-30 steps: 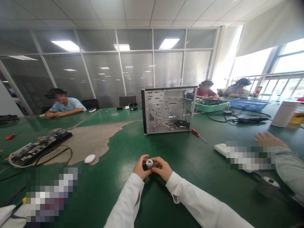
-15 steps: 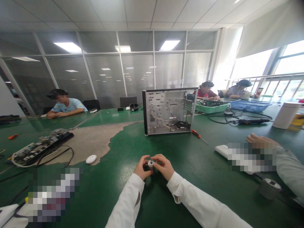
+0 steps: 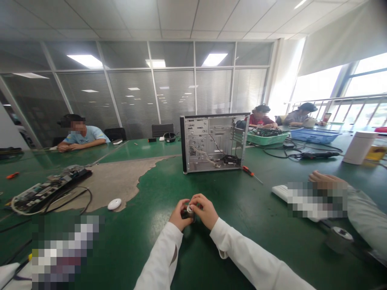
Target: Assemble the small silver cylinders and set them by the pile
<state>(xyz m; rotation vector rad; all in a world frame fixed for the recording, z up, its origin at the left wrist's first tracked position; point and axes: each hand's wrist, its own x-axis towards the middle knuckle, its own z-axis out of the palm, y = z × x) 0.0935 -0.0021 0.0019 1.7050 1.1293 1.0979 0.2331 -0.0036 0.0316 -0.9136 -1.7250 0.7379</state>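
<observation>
Right hand (image 3: 206, 210) has been shifted, pinching, over the small silvery metal cylinder (image 3: 190, 210), clasped by the left hand (image 3: 179, 216); handling seems unfinished.

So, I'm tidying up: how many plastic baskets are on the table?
2. In the picture, the green basket is just right of the computer case; the blue basket is farther right, beside it. Others could be hidden behind the case.

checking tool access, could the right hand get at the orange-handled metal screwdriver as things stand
Probably yes: nothing seems to stand between the right hand and the screwdriver on the green tabletop, though that hand is at a small silvery cylinder.
</observation>
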